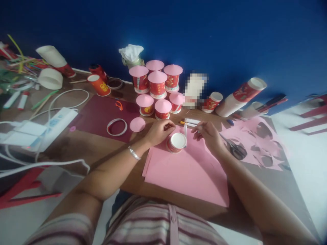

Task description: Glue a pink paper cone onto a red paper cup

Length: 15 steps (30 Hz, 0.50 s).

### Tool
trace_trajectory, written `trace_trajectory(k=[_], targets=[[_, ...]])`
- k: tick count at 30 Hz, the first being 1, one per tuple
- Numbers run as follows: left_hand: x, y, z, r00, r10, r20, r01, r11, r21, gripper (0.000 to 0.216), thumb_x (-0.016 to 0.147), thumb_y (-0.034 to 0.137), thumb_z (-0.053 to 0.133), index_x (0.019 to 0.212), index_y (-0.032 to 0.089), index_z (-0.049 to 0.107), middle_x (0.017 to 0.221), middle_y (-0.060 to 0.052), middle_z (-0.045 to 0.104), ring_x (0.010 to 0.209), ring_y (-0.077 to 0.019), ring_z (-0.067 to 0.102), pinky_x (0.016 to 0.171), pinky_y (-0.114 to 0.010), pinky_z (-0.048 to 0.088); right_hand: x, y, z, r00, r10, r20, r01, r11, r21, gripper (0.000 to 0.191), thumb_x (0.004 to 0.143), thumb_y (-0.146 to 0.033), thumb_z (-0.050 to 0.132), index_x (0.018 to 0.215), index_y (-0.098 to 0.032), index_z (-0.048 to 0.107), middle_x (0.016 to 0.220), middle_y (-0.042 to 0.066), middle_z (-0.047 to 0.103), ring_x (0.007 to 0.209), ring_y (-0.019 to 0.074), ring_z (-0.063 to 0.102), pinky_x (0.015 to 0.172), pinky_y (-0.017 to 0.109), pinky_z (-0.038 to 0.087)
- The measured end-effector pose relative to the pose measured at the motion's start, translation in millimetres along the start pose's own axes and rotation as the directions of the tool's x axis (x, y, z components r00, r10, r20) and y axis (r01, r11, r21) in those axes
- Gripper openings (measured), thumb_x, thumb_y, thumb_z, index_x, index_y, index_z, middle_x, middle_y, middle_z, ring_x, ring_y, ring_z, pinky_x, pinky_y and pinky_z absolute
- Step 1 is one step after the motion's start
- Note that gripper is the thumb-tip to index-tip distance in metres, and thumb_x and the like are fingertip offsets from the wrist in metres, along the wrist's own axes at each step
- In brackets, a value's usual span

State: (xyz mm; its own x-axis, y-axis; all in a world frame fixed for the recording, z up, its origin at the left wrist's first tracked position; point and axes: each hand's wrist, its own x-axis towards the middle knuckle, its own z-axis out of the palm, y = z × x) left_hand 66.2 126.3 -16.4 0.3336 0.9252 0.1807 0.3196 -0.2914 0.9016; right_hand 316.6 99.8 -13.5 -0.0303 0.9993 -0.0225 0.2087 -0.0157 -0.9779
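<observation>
A short red paper cup (178,140) with its white end up stands on a stack of pink paper (186,180). Just left of the cup is my left hand (160,132), its fingers curled together in a pinch. On the other side, my right hand (208,134) has its fingers drawn together; a small pale spot shows between them, too unclear to name. A thin white strip (185,130) stands up at the cup's right edge, near my right fingertips. Behind my hands are several red cup pieces with pink cone tops (157,81).
Pink paper scraps (265,143) and scissors (237,150) lie at right. A flat pink disc (137,125) and a white ring (117,127) are at left. Stacked cups (249,90) lean by the blue wall. A power strip (57,124) with white cables lies far left.
</observation>
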Motion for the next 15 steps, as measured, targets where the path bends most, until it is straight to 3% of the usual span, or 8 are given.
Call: trace_trajectory(k=[3, 6, 8, 10, 15], targets=[[-1, -2, 3, 0.998, -0.018, 0.054, 0.02, 0.999, -0.035, 0.016, 0.093, 0.033, 0.067, 0.095, 0.018, 0.072, 0.097, -0.005, 0.08, 0.086, -0.0184, 0.073, 0.078, -0.031, 0.055, -5, -1, 2, 0.998, -0.058, 0.03, 0.064, 0.966, -0.25, 0.024, 0.099, -0.05, 0.051, 0.1, -0.026, 0.053, 0.076, -0.003, 0.066, 0.052, 0.0136, 0.055, 0.056, 0.029, 0.045], [-1, -4, 3, 0.997, -0.03, 0.072, 0.034, 0.998, -0.044, 0.016, 0.092, 0.033, 0.068, 0.095, 0.018, 0.072, 0.095, -0.005, 0.08, 0.084, -0.0183, 0.072, 0.076, -0.031, 0.053, -10, -6, 4, 0.988, -0.157, 0.001, 0.129, 0.809, -0.573, 0.018, 0.101, -0.04, 0.048, 0.103, -0.026, 0.059, 0.082, 0.002, 0.071, 0.067, 0.02, 0.064, 0.064, 0.031, 0.045], [-1, -4, 2, 0.998, -0.038, 0.058, 0.04, 0.999, -0.026, 0.015, 0.091, 0.032, 0.068, 0.093, 0.018, 0.072, 0.093, -0.005, 0.08, 0.082, -0.0182, 0.071, 0.075, -0.032, 0.052, -10, -7, 6, 0.978, -0.21, -0.011, 0.146, 0.717, -0.681, 0.017, 0.101, -0.038, 0.049, 0.104, -0.026, 0.06, 0.09, 0.007, 0.075, 0.077, 0.0245, 0.068, 0.068, 0.033, 0.046], [-1, -4, 2, 0.998, -0.034, 0.043, 0.034, 0.999, -0.009, 0.014, 0.092, 0.031, 0.067, 0.092, 0.018, 0.072, 0.092, -0.005, 0.079, 0.082, -0.0188, 0.071, 0.075, -0.032, 0.052, -9, -6, 7, 0.973, -0.229, -0.012, 0.159, 0.711, -0.685, 0.018, 0.101, -0.037, 0.048, 0.108, -0.026, 0.06, 0.093, 0.009, 0.075, 0.08, 0.0259, 0.069, 0.068, 0.033, 0.047], [0, -5, 0, 1.0, 0.01, 0.019, -0.01, 1.0, 0.007, 0.014, 0.094, 0.026, 0.062, 0.097, 0.018, 0.072, 0.095, -0.005, 0.079, 0.081, -0.0176, 0.07, 0.077, -0.032, 0.053, -1, 6, 9, 0.992, -0.124, 0.016, 0.121, 0.915, -0.385, 0.023, 0.097, -0.039, 0.047, 0.11, -0.024, 0.057, 0.088, 0.003, 0.068, 0.067, 0.0179, 0.064, 0.059, 0.031, 0.051]])
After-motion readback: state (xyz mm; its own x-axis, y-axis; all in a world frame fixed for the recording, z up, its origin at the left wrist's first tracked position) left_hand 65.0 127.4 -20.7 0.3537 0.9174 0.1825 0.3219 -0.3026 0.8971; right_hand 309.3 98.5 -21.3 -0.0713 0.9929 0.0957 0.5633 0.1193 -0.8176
